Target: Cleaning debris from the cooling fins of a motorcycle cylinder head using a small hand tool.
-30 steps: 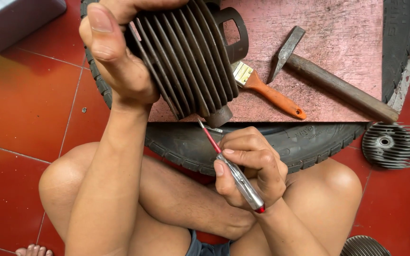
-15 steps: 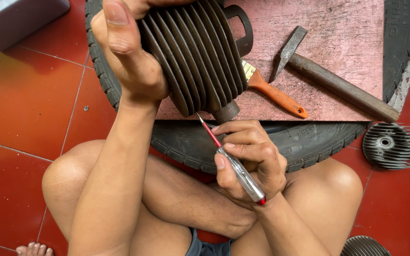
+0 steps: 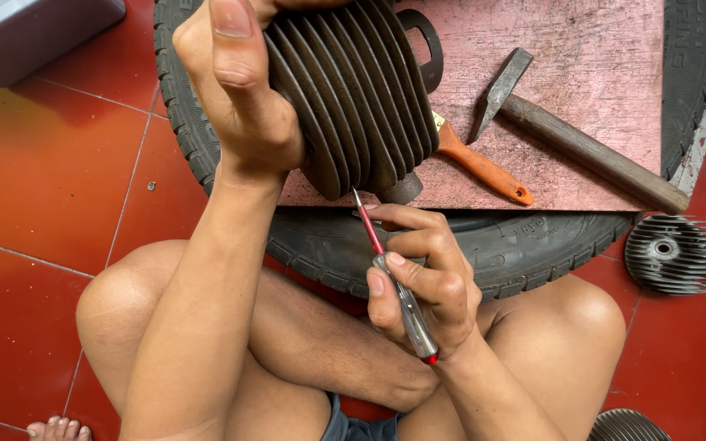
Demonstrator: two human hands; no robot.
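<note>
1. Red tiled floor; a pink board lies on a tyre.
2. Left hand fingers clasp the finned cylinder — raised above the board.
3. Right hand fingers pinch a screwdriver, tip at the cylinder's underside — probing looks in hand; next calls for a steady tip.

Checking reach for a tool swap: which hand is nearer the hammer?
Right. The right hand, holding the screwdriver, sits below-left of the hammer; the left hand is farther left, behind the finned cylinder.

Glossy red tile floor, pale grout lines, soft even daylight
</note>
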